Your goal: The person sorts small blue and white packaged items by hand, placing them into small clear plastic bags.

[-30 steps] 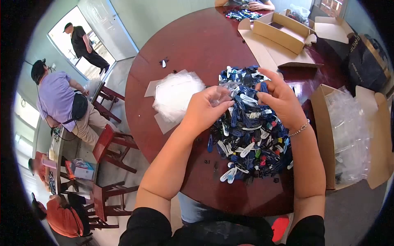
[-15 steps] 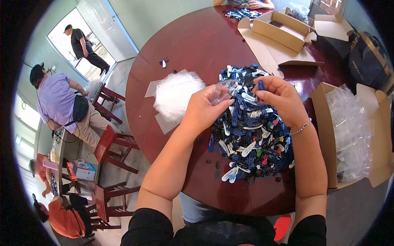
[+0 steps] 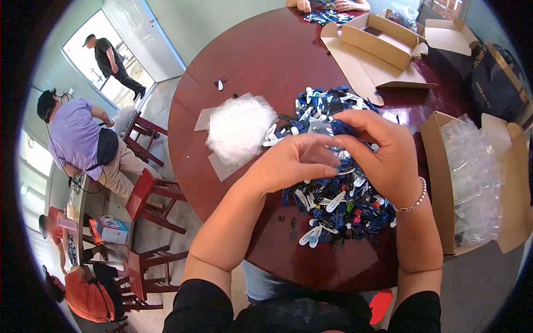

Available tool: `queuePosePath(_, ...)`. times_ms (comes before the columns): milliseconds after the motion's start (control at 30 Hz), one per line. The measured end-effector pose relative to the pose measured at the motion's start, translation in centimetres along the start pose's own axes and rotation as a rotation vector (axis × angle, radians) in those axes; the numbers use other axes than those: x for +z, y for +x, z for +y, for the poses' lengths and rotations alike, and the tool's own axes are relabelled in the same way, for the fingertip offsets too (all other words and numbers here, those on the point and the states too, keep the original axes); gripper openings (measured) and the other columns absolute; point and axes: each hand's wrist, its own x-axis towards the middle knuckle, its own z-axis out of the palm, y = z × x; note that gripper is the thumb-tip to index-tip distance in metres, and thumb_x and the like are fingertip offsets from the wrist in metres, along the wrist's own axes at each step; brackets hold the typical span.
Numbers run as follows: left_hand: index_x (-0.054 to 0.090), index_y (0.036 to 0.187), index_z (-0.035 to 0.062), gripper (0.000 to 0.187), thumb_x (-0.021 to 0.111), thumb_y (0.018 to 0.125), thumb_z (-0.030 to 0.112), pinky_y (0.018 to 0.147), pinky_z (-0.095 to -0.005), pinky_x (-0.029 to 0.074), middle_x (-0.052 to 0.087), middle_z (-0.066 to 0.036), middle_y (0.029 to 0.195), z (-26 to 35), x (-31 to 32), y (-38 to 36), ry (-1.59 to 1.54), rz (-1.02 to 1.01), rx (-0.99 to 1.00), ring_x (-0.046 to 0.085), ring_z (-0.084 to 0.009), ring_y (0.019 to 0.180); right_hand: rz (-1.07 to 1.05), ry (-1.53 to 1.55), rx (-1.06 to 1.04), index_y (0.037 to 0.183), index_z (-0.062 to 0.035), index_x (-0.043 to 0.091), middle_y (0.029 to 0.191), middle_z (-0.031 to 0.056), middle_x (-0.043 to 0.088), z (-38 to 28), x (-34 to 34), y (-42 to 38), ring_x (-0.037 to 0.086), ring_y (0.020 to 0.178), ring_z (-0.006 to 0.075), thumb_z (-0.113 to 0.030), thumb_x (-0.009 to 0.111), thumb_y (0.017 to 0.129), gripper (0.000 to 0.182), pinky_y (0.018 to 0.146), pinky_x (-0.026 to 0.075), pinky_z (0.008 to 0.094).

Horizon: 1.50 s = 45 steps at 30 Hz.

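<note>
Over a pile of snap hair clips (image 3: pixel 333 202) in navy, black and white, my two hands are close together. My left hand (image 3: pixel 294 164) pinches a small clear plastic bag (image 3: pixel 319 127), its thumb stretched toward the right. Curled fingers of my right hand (image 3: pixel 383 152) hold dark blue hair clips (image 3: pixel 342 129) at the bag's side, partly covered by the fingers. To the left of the pile lies a stack of flat clear bags (image 3: pixel 239 130).
An open carton of filled clear bags (image 3: pixel 474 183) stands at the right. Farther back are an empty-looking cardboard box (image 3: pixel 383 41) and a dark shopping bag (image 3: pixel 497 83). Across the round table (image 3: pixel 250 55), another person's hands (image 3: pixel 338 5) handle clips. Red stools (image 3: pixel 152 202) and seated people are left.
My right hand has moved left and down against my left hand, bringing the blue clips to the bag. Some white clips now show beside my left wrist. Across the table, a second hand has appeared.
</note>
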Motion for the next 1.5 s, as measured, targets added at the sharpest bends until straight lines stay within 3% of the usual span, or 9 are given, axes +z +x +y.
queuePosePath(233, 0.053, 0.131, 0.0023, 0.051, 0.071, 0.083, 0.0, 0.09, -0.0282, 0.049, 0.068, -0.01, 0.106, -0.9, 0.6, 0.4, -0.16, -0.101, -0.017, 0.063, -0.0152, 0.099, -0.057, 0.192, 0.168, 0.105, 0.0005, 0.063, 0.092, 0.0138, 0.069, 0.0, 0.3, -0.2, 0.071, 0.084, 0.023, -0.007, 0.063, 0.089, 0.018, 0.073, 0.054, 0.0305)
queuePosePath(367, 0.057, 0.128, 0.0053, 0.047, 0.07, 0.083, -0.001, 0.087, -0.0271, 0.049, 0.069, -0.009, 0.106, -1.1, 0.5, 0.7, -0.19, -0.12, -0.057, 0.063, -0.0137, 0.099, -0.088, 0.206, 0.202, 0.105, 0.0015, 0.06, 0.094, 0.0099, 0.072, 0.2, 0.4, -0.1, 0.067, 0.087, 0.012, 0.0, 0.058, 0.091, 0.014, 0.077, 0.054, 0.027)
queuePosePath(500, 0.057, 0.122, -0.001, 0.043, 0.069, 0.08, -0.004, 0.093, -0.0318, 0.049, 0.067, -0.012, 0.112, -0.7, 0.8, 0.5, -0.153, -0.102, -0.063, 0.063, -0.0196, 0.106, -0.087, 0.215, 0.221, 0.104, 0.0013, 0.061, 0.095, 0.0092, 0.072, 0.5, 0.3, 0.0, 0.066, 0.087, 0.0106, -0.002, 0.059, 0.092, 0.013, 0.077, 0.053, 0.0259)
queuePosePath(600, 0.058, 0.127, 0.0063, 0.046, 0.07, 0.083, 0.0, 0.083, -0.0258, 0.049, 0.069, -0.008, 0.105, -1.2, 0.7, 0.7, -0.197, -0.133, -0.026, 0.063, -0.0129, 0.098, -0.104, 0.225, 0.311, 0.103, 0.0015, 0.061, 0.094, 0.009, 0.071, 0.7, 0.4, -0.1, 0.065, 0.087, 0.0102, -0.003, 0.061, 0.092, 0.012, 0.076, 0.053, 0.0247)
queuePosePath(1000, 0.06, 0.115, -0.0018, 0.037, 0.07, 0.079, -0.004, 0.082, -0.0284, 0.052, 0.069, -0.011, 0.101, -0.3, 0.9, 0.6, -0.178, -0.056, -0.06, 0.065, -0.0173, 0.096, -0.08, 0.341, 0.369, 0.101, 0.0034, 0.064, 0.092, 0.0084, 0.071, 1.0, 1.2, -0.1, 0.067, 0.089, 0.0119, -0.003, 0.06, 0.092, 0.012, 0.078, 0.054, 0.024)
queuePosePath(1200, 0.06, 0.12, 0.0027, 0.039, 0.071, 0.083, 0.002, 0.078, -0.0247, 0.052, 0.07, -0.011, 0.102, -1.1, 0.8, 0.7, -0.211, -0.069, -0.012, 0.064, -0.0137, 0.095, -0.057, 0.211, 0.119, 0.106, 0.0037, 0.066, 0.096, 0.0085, 0.071, 1.2, 1.3, -0.2, 0.068, 0.09, 0.0131, -0.005, 0.061, 0.093, 0.017, 0.08, 0.053, 0.0237)
queuePosePath(1433, 0.058, 0.122, 0.0012, 0.04, 0.068, 0.088, 0.018, 0.078, -0.0258, 0.052, 0.069, -0.011, 0.106, 0.3, 0.1, 0.3, -0.251, 0.088, -0.029, 0.065, -0.0169, 0.097, -0.043, 0.137, 0.251, 0.103, 0.003, 0.067, 0.091, 0.0057, 0.071, 3.3, -2.5, 0.2, 0.066, 0.083, 0.0094, -0.007, 0.064, 0.091, 0.015, 0.074, 0.052, 0.0232)
queuePosePath(1467, 0.057, 0.123, 0.0016, 0.04, 0.066, 0.089, 0.021, 0.081, -0.0279, 0.051, 0.068, -0.011, 0.107, -0.2, -0.5, 0.5, -0.252, 0.116, 0.0, 0.065, -0.0173, 0.098, -0.004, -0.112, 0.068, 0.091, 0.0018, 0.069, 0.078, 0.0128, 0.068, 3.8, -2.6, 0.2, 0.064, 0.065, 0.0208, -0.011, 0.068, 0.081, 0.016, 0.063, 0.05, 0.0308)
queuePosePath(1500, 0.057, 0.123, 0.0016, 0.04, 0.066, 0.089, 0.021, 0.081, -0.0279, 0.051, 0.068, -0.011, 0.107, -0.3, -0.9, 0.6, -0.253, 0.113, 0.003, 0.065, -0.0173, 0.098, -0.003, -0.116, 0.067, 0.091, 0.0018, 0.069, 0.078, 0.0128, 0.068, 4.4, -3.0, 0.1, 0.064, 0.065, 0.0208, -0.011, 0.068, 0.081, 0.016, 0.063, 0.05, 0.0308)
